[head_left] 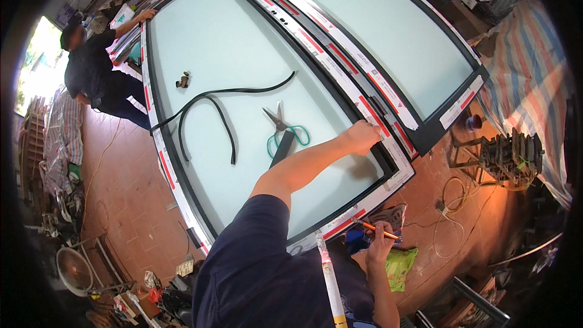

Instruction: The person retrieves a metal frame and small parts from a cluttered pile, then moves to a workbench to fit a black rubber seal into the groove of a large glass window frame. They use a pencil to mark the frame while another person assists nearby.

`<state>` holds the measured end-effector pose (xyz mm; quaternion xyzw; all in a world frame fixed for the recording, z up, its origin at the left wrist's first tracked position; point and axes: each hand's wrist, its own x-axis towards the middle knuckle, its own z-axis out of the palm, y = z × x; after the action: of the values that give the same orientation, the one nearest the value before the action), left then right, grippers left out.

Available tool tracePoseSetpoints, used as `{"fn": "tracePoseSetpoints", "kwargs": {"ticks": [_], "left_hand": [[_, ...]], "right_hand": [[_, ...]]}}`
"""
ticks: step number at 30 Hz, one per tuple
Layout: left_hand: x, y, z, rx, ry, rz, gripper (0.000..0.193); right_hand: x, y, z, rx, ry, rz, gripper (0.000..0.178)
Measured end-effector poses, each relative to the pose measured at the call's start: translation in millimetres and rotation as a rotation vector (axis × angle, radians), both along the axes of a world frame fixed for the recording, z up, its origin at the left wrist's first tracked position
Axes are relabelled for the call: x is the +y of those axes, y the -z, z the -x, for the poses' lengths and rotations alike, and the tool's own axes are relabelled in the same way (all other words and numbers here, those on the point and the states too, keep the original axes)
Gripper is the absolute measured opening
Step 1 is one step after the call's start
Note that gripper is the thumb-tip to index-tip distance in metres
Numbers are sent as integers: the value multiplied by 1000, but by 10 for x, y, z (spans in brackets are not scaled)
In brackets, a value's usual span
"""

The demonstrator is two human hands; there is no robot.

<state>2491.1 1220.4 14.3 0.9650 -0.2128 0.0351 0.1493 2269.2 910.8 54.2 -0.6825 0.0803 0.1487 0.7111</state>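
Note:
A large glass panel (212, 42) in a frame wrapped with white and red film lies in front of me. Over its right inner edge, my left hand (362, 138) is curled closed against the black seal; whatever its fingers hold is hidden. My right hand (379, 242), below the near corner, grips a thin orange and black pen-like tool (381, 231). Green-handled scissors (282, 129) lie open on the glass. Beside them, a flat black bar (283, 148) is partly covered by my left forearm. Loose black rubber strips (228, 91) curve across the pane farther left.
A second framed pane (388, 30) lies along the right side. Another person (100, 73) stands at the far left, one hand on the frame. A small brownish metal part (182, 80) rests on the glass. A metal rack (504, 158) and cable (452, 206) sit at right.

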Motion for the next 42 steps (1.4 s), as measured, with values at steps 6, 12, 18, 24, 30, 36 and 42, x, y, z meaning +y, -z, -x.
{"fn": "tracePoseSetpoints", "kwargs": {"ticks": [6, 12, 18, 24, 30, 36, 42], "left_hand": [[-103, 69, -25, 42, 1, -41, 13], [-58, 176, 49, -22, 28, 39, 14], [-92, -7, 121, 37, 16, -53, 11], [32, -469, 401, 114, 42, -125, 11], [288, -748, 895, 218, 130, -132, 12], [406, -836, 1264, 305, 143, -168, 15], [265, -746, 929, 95, 128, -61, 19]], "right_hand": [[-72, -66, 29, 150, 71, -45, 18], [-105, 55, 43, 77, 66, -61, 16], [-98, 49, 69, 19, 63, -95, 17], [-210, 61, 85, 51, 97, -51, 14], [-337, -8, 83, 52, 180, -89, 20], [-365, 15, 43, 65, 210, -124, 32], [-294, 6, -34, 10, 138, -104, 36]]}}
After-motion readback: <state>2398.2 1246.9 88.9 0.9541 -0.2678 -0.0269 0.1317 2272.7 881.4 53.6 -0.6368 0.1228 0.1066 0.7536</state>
